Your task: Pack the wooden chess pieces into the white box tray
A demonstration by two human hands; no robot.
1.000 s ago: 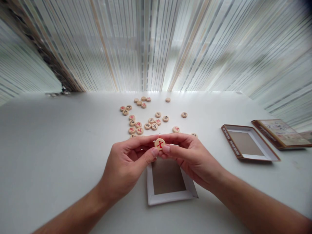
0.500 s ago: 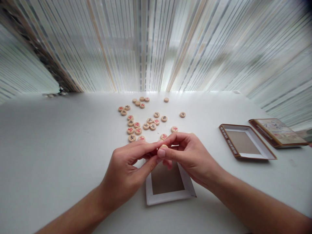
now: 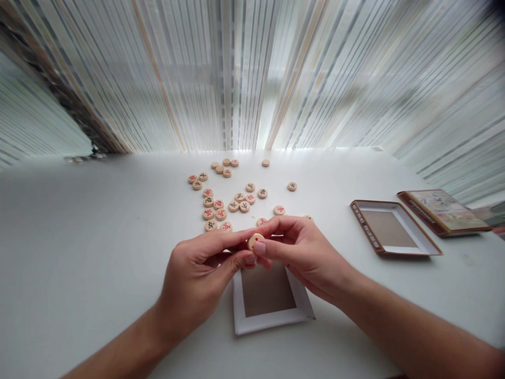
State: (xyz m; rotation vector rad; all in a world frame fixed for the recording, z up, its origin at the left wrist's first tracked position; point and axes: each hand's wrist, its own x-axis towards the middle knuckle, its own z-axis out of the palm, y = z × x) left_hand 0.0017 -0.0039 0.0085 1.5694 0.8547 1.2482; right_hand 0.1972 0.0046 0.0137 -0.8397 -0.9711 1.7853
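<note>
Both hands meet over a shallow box tray (image 3: 276, 318) with a white rim and grey-brown bottom. My right hand (image 3: 305, 250) pinches a round wooden Chinese chess piece (image 3: 255, 240) between thumb and fingers; some red marking shows on its face. My left hand (image 3: 205, 268) is closed against the same piece from the left, its index finger along the top and its thumb below. The undersides of the fingers are hidden. Just beyond the hands lie more Chinese chess pieces (image 3: 220, 214), several with red or black characters and a few blank side up.
A second shallow box tray (image 3: 357, 226) with a brown printed edge stands at the right. Beside it is a box lid (image 3: 450, 210) with a picture on top. Striped blinds (image 3: 236, 79) hang behind the white table (image 3: 98, 237).
The piece between my fingers has tipped towards me, so its face with the red marking now shows. My left thumb has drawn slightly down and left. The view has shifted a little.
</note>
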